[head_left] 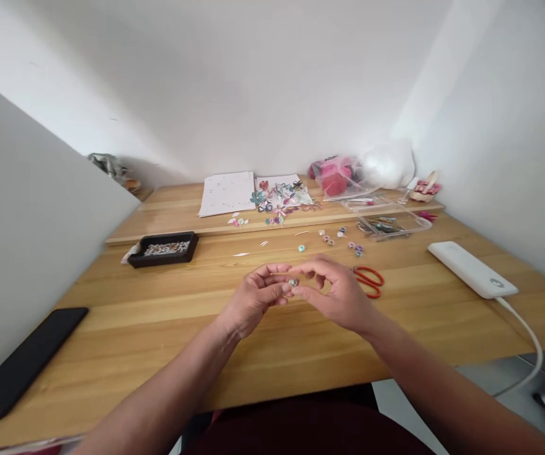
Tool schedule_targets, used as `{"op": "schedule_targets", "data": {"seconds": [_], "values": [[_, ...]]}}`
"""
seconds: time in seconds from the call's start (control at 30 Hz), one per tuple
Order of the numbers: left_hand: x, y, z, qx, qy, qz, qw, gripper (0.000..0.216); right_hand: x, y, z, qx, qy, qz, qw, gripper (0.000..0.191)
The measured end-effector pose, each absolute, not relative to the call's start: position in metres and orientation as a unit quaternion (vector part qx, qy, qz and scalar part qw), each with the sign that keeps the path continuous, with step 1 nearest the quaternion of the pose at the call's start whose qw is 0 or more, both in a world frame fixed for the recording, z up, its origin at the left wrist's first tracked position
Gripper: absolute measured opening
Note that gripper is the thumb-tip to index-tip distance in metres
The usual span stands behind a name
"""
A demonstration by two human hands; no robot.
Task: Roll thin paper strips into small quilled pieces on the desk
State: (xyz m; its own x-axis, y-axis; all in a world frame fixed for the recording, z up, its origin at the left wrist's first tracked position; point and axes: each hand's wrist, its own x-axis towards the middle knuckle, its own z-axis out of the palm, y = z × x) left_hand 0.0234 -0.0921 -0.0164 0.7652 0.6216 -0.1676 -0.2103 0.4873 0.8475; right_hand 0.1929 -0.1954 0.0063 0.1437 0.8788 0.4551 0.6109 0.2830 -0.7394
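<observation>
Above the middle of the desk, my left hand (257,294) pinches a small, pale, round coil-like piece (293,282) between thumb and fingertips. From the other side, my right hand (336,291) curls its thumb and forefinger around the same piece, fingertips at its edge. The piece is too small to make out in detail. Just behind my hands lies a small turquoise round piece (301,248). Orange-handled scissors (369,281) rest beside my right hand, their blades hidden under it.
Thin white strips (264,243) and several small coloured rounds (326,239) lie farther back. A black tray (163,249) stands left, a clear box of tools (386,224) right. Paper flowers (279,197) sit on the raised shelf. A white power bank (471,268) trails a cable; a black phone-like slab (26,363) lies left.
</observation>
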Motion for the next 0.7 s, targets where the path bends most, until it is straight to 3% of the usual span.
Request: {"op": "schedule_targets", "data": {"seconds": [0.2, 0.37, 0.43, 0.57, 0.7], "values": [[0.027, -0.089, -0.035, 0.452, 0.252, 0.21, 0.83, 0.049, 0.195, -0.195, -0.005, -0.603, -0.645, 0.141, 0.447, 0.013], [0.021, -0.08, -0.053, 0.541, 0.293, 0.259, 0.744, 0.041, 0.241, -0.192, -0.009, -0.687, -0.603, 0.091, 0.395, 0.012], [0.018, -0.078, -0.056, 0.566, 0.304, 0.285, 0.712, 0.037, 0.272, -0.19, -0.012, -0.742, -0.579, 0.063, 0.332, 0.014], [0.014, -0.08, -0.051, 0.641, 0.303, 0.262, 0.655, 0.05, 0.318, -0.182, -0.019, -0.81, -0.559, -0.012, 0.175, 0.021], [0.014, -0.085, -0.047, 0.701, 0.296, 0.222, 0.61, 0.054, 0.331, -0.168, -0.028, -0.812, -0.573, -0.054, 0.1, 0.023]]}}
